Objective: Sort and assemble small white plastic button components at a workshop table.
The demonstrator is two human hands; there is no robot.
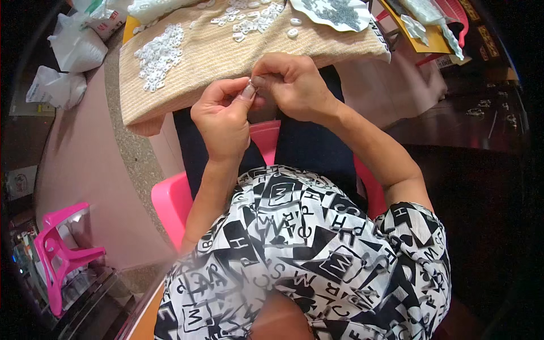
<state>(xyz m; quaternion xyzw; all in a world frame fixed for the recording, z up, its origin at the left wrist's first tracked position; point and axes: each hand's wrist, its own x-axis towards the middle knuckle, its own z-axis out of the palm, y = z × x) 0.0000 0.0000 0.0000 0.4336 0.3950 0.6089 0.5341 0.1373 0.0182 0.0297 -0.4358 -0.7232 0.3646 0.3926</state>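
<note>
Fingertips of my left hand [222, 116] and my right hand [296, 85] meet over my lap, just in front of the cloth's near edge. Both hands are closed in a pinch around a small white piece [250, 83], mostly hidden by the fingers. On the beige cloth [209, 62] lies a loose heap of small white plastic pieces with holes [161, 55], left of my hands. A second spread of the same white pieces [252, 22] lies farther back. At the far right of the cloth, a white sheet [309, 10] bears a heap of tiny grey parts [340, 14].
White plastic bags [76, 45] stand left of the table. A yellow tray [405, 25] with packets sits at the far right, beside a dark surface [470, 119]. A pink chair [169, 204] is under me, and a pink plastic stool [56, 249] stands at the lower left.
</note>
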